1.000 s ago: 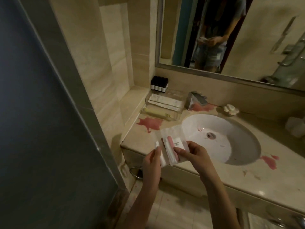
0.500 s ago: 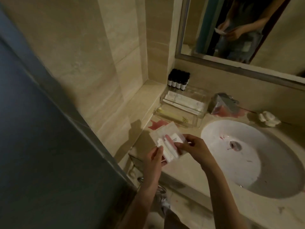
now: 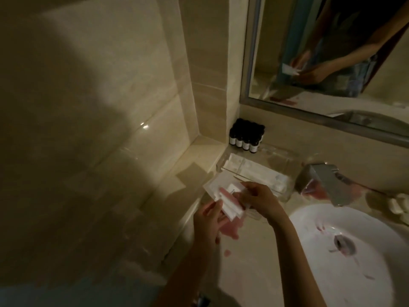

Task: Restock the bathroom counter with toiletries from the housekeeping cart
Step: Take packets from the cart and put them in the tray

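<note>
Both hands hold a small bundle of white packets (image 3: 229, 201) in the air above the left end of the counter (image 3: 250, 267), just in front of a clear tray (image 3: 285, 192). The left hand (image 3: 209, 220) comes from below, its grip closed on the bundle's near end between thumb and fingertips. The right hand (image 3: 259, 201) has its grip curled on the right-hand side and pinches the top packets. The bundle is held nearly flat and fanned a little. Its narrow strips have their long axis on a diagonal, the far end towards the wall corner and the near end towards the sink (image 3: 332, 273).

Inside the tray lie long white sachets (image 3: 254, 171) on much the same diagonal. Behind it stand small dark bottles (image 3: 245, 138) in a cluster at the wall. A pink stain (image 3: 230, 230) marks the counter beneath the hands — another sits by the faucet (image 3: 325, 180).
</note>
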Motion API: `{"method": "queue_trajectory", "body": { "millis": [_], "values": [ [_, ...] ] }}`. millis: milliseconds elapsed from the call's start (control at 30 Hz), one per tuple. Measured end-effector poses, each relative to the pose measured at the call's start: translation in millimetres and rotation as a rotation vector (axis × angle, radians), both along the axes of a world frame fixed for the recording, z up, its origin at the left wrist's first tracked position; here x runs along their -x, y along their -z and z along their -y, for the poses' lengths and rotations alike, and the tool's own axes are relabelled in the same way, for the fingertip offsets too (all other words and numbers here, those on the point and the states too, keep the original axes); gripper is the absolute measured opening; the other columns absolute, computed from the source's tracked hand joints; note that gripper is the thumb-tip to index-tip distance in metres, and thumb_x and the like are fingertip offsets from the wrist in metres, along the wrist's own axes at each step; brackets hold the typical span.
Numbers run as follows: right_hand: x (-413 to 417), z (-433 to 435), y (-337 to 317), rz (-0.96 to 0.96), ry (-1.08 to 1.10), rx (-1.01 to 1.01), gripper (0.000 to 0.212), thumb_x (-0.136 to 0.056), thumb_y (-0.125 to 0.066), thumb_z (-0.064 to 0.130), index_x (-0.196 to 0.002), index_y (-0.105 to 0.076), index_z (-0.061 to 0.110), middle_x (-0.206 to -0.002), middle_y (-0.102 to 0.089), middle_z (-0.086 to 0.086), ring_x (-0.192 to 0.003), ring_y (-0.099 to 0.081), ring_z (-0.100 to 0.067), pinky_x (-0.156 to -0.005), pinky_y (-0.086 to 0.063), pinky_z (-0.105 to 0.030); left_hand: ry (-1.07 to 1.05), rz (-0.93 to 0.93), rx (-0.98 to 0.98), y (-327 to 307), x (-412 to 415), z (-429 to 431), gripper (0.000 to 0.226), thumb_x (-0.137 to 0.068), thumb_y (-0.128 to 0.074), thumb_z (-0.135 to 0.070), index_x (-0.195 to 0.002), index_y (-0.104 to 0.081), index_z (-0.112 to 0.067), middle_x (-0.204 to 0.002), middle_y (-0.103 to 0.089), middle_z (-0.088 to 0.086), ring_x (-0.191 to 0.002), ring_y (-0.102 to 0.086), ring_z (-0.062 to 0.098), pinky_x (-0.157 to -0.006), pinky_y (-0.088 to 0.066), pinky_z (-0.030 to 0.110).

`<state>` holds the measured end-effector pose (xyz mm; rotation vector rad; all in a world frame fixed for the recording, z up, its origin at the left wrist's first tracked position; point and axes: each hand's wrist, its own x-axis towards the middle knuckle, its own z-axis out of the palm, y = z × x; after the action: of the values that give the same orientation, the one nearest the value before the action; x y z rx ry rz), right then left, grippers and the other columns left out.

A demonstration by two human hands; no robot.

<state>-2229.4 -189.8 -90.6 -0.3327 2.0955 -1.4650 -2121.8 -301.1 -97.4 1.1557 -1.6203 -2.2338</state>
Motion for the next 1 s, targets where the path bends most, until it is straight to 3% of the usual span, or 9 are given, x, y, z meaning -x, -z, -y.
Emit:
{"method": "queue_trajectory", "body": {
  "millis": [100, 200, 333, 433, 500, 667, 767, 900, 1000],
  "values": [
    [26.8, -4.0, 21.6, 0.002, 0.092, -0.018, 0.005, -0.084, -0.072, 0.015, -0.081, -0.069, 0.016, -0.076, -0.071, -0.006, -0.071, -0.068, -0.023, -0.069, -0.054, -0.032, -0.001, 0.059, -0.071, 12.9, 22.9, 3.4, 0.006, -0.094, -0.059, -0.015, -0.097, -0.064, -0.012, -0.096, -0.07, 0.008, -0.076, -0.071, 0.015, -0.066, -0.06, 0.031],
    [49.7, -7.2, 43.9, -0.006, 0.139, -0.072, 0.006, -0.083, -0.074, 0.02, -0.079, -0.07, 0.018, -0.075, -0.073, -0.004, -0.074, -0.071, -0.026, -0.076, -0.055, -0.043, -0.061, 0.123, 0.061, 33.5, 37.6, 9.2, 0.013, -0.09, -0.065, -0.016, -0.098, -0.069, -0.005, -0.103, -0.07, 0.015, -0.092, -0.069, 0.028, -0.085, -0.056, 0.048],
    [70.8, -3.4, 64.7, -0.009, 0.138, -0.109, 0.011, -0.084, -0.072, 0.017, -0.075, -0.067, 0.018, -0.066, -0.071, 0.0, -0.067, -0.068, -0.018, -0.073, -0.054, -0.04, -0.171, 0.176, 0.01, 60.7, 47.6, 12.2, 0.007, -0.09, -0.063, -0.008, -0.089, -0.07, -0.009, -0.095, -0.069, 0.018, -0.096, -0.065, 0.039, -0.086, -0.052, 0.05],
    [75.2, 5.1, 75.3, 0.015, 0.176, -0.052, 0.015, -0.084, -0.072, 0.013, -0.071, -0.065, 0.014, -0.06, -0.068, 0.001, -0.059, -0.063, -0.012, -0.066, -0.048, -0.033, -0.197, 0.177, -0.029, 74.7, 43.4, 17.9, 0.019, -0.09, -0.063, -0.011, -0.107, -0.068, -0.005, -0.103, -0.069, 0.017, -0.097, -0.065, 0.036, -0.087, -0.052, 0.049],
    [76.9, 11.6, 80.9, 0.008, 0.187, -0.044, 0.014, -0.084, -0.072, 0.011, -0.072, -0.065, 0.013, -0.063, -0.069, 0.0, -0.062, -0.064, -0.015, -0.066, -0.047, -0.033, -0.174, 0.163, 0.005, 74.1, 38.8, 20.7, 0.019, -0.09, -0.063, -0.015, -0.106, -0.069, -0.008, -0.104, -0.069, 0.016, -0.099, -0.065, 0.036, -0.087, -0.053, 0.049],
    [86.2, 27.1, 84.5, -0.18, 0.067, -0.179, 0.013, -0.091, -0.064, 0.02, -0.092, -0.069, 0.008, -0.088, -0.073, -0.004, -0.081, -0.068, -0.021, -0.067, -0.047, -0.032, -0.259, 0.169, -0.055, 70.0, 36.4, 23.8, 0.01, -0.093, -0.057, -0.004, -0.099, -0.063, 0.002, -0.085, -0.066, 0.014, -0.07, -0.064, 0.02, -0.052, -0.054, 0.023],
    [89.3, 35.0, 88.8, -0.389, 0.037, -0.324, 0.018, -0.094, -0.06, 0.023, -0.102, -0.069, 0.01, -0.104, -0.073, -0.006, -0.095, -0.065, -0.028, -0.066, -0.04, -0.031, -0.223, 0.164, -0.045, 68.4, 31.3, 24.3, 0.009, -0.094, -0.057, -0.008, -0.095, -0.064, -0.003, -0.085, -0.068, 0.011, -0.071, -0.067, 0.018, -0.056, -0.056, 0.026],
    [89.6, 45.5, 100.0, -0.472, 0.02, -0.389, 0.018, -0.093, -0.06, 0.02, -0.105, -0.068, 0.009, -0.105, -0.072, -0.01, -0.096, -0.065, -0.033, -0.068, -0.043, -0.034, -0.214, 0.165, -0.012, 68.3, 28.1, 24.8, 0.011, -0.094, -0.057, -0.009, -0.086, -0.064, -0.006, -0.077, -0.068, 0.006, -0.062, -0.068, 0.012, -0.059, -0.055, 0.03],
    [84.8, 50.8, 110.5, -0.497, -0.002, -0.407, 0.017, -0.094, -0.057, 0.018, -0.098, -0.069, 0.007, -0.099, -0.072, -0.013, -0.091, -0.065, -0.035, -0.068, -0.046, -0.036, -0.219, 0.172, 0.009, 68.1, 26.7, 25.8, 0.011, -0.093, -0.058, -0.01, -0.085, -0.064, -0.008, -0.082, -0.069, 0.01, -0.075, -0.068, 0.022, -0.071, -0.056, 0.039]
  ]
}}
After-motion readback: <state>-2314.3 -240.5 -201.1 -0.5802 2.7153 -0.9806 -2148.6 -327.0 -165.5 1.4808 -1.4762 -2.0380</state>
